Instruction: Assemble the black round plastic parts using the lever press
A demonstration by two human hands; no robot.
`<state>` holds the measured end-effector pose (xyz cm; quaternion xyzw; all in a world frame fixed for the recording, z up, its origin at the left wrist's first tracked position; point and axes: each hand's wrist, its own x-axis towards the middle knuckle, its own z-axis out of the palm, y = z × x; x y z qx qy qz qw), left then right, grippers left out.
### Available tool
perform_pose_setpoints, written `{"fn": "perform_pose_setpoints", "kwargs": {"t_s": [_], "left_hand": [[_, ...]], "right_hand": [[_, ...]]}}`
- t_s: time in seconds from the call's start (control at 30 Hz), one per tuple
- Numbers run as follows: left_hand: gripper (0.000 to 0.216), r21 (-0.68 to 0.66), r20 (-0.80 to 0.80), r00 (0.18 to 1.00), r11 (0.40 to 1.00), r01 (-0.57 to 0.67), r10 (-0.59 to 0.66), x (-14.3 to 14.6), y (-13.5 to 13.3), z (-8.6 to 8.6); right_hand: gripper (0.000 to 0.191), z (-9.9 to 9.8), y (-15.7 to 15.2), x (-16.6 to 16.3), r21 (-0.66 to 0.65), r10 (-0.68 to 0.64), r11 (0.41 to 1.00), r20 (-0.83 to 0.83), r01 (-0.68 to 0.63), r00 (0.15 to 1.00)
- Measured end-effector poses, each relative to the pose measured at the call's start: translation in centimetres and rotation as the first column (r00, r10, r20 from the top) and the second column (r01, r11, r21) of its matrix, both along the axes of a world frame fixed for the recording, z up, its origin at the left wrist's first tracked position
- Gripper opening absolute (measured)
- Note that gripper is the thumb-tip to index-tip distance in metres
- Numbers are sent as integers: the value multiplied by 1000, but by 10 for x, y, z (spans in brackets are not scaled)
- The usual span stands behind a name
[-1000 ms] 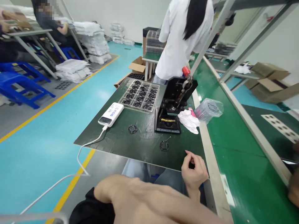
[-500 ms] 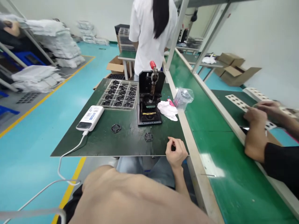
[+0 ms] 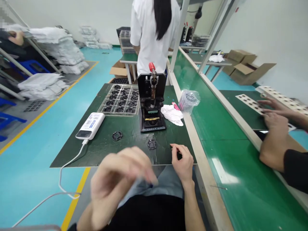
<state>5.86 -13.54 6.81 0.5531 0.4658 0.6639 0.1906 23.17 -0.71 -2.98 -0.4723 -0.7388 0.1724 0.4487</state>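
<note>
My left hand hangs in front of the table's near edge, above my lap, its curled fingers smeared by motion. Whether it holds anything cannot be seen. At the near right corner of the dark green tabletop, my right hand is closed in a pinch, thumb against fingertips; anything between them is too small to make out. A black ring-shaped part lies just left of it, and a similar black ring lies further left. Behind them stands a black toggle press with a red-tipped lever, a yellow strip across its base.
A clear tray of black parts lies at the back left, a white power bank with cable before it. Right of the press are a white cloth and a bagged bundle. A green conveyor separates me from a co-worker's hands.
My left arm, which blocked the foreground close to the camera, has dropped, and the left hand now shows over my lap. My right hand keeps its pinch in nearly the same place.
</note>
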Motion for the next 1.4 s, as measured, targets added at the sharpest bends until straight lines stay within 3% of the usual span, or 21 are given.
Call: {"fn": "perform_pose_setpoints", "kwargs": {"t_s": [0.13, 0.27, 0.4, 0.53, 0.6, 0.7, 0.77, 0.87, 1.03, 1.2, 1.3, 1.4], "left_hand": [[28, -194, -284, 944, 954, -230, 170, -31, 33, -30], [51, -343, -504, 862, 904, -254, 50, -37, 57, -71], [58, -377, -567, 823, 896, -236, -21, -36, 71, -91], [52, -410, -543, 839, 882, -231, -32, -37, 74, -93], [48, -419, -521, 853, 879, -228, -27, -37, 74, -93], [48, -418, -510, 860, 880, -224, -23, -36, 72, -94], [54, -411, -516, 857, 883, -229, -18, -37, 71, -93], [58, -368, -518, 855, 895, -254, 29, -42, 77, -84], [45, -263, -566, 808, 893, -365, 163, -59, 124, -63], [39, -290, -656, 749, 886, -363, 92, -65, 163, -64], [34, -281, -678, 732, 893, -351, 74, -65, 167, -66], [36, -271, -650, 756, 905, -327, 78, -68, 165, -68]], "right_hand": [[22, 20, 5, -16, -145, 235, 956, -140, -255, 962], [27, 21, 16, -46, -196, 394, 893, -93, -405, 914], [20, 10, 24, -61, -189, 421, 890, -4, -414, 907], [24, 6, 28, -63, -202, 427, 886, 1, -418, 904], [25, 8, 30, -63, -230, 384, 891, -83, -392, 920], [26, 12, 32, -55, -240, 102, 954, -302, -179, 948], [29, 11, 31, -42, -236, -102, 972, -394, 7, 913], [32, 5, 22, -18, -249, -234, 959, -413, 138, 880], [31, -8, 13, 11, -284, -203, 955, -423, 84, 883], [36, -13, 14, 17, -276, -92, 960, -479, -50, 873], [40, -11, 13, 17, -259, -121, 966, -459, -3, 880], [43, 4, 16, 13, -241, -200, 964, -377, 113, 904]]}}
